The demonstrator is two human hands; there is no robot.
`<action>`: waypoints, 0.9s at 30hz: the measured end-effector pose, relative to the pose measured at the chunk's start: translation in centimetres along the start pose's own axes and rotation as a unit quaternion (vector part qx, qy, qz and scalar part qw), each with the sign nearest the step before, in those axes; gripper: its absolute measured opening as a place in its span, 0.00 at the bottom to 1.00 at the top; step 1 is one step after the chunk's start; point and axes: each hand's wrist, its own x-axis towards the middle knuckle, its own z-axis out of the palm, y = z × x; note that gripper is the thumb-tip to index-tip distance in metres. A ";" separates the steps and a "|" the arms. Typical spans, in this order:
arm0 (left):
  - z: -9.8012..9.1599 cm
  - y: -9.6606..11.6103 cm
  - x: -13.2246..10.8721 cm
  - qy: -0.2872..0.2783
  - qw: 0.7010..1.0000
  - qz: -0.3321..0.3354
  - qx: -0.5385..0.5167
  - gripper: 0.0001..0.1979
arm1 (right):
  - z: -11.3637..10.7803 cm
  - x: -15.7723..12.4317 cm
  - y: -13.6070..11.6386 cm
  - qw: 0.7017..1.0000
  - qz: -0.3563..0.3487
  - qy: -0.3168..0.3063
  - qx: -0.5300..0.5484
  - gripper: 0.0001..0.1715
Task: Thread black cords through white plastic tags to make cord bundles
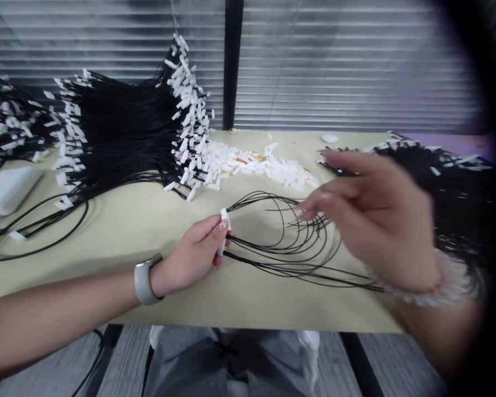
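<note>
My left hand (pixel 194 253) pinches a small stack of white tags (pixel 225 226), with thin black cords (pixel 289 259) fanning out from it in loops across the table. My right hand (pixel 367 220) is blurred and hangs above those loops, its fingertips close to the cords and its fingers apart. Nothing is clearly held in it. A large bunch of black cords with white tagged ends (pixel 128 127) lies at the back left. Another tagged bunch (pixel 442 187) lies at the right, partly hidden behind my right hand.
A heap of white tag pieces (pixel 248 165) lies at the table's (pixel 248 303) back middle. More tagged cords (pixel 8 116) lie at the far left, beside a white box-shaped object (pixel 8 190). Window blinds (pixel 334 66) stand behind the table. A dark blur covers the view's right edge.
</note>
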 end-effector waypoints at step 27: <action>-0.3 0.0 -0.2 -0.038 0.999 -0.011 0.014 0.18 | 2.7 -0.7 -0.3 0.952 -0.194 -0.138 -0.193 0.05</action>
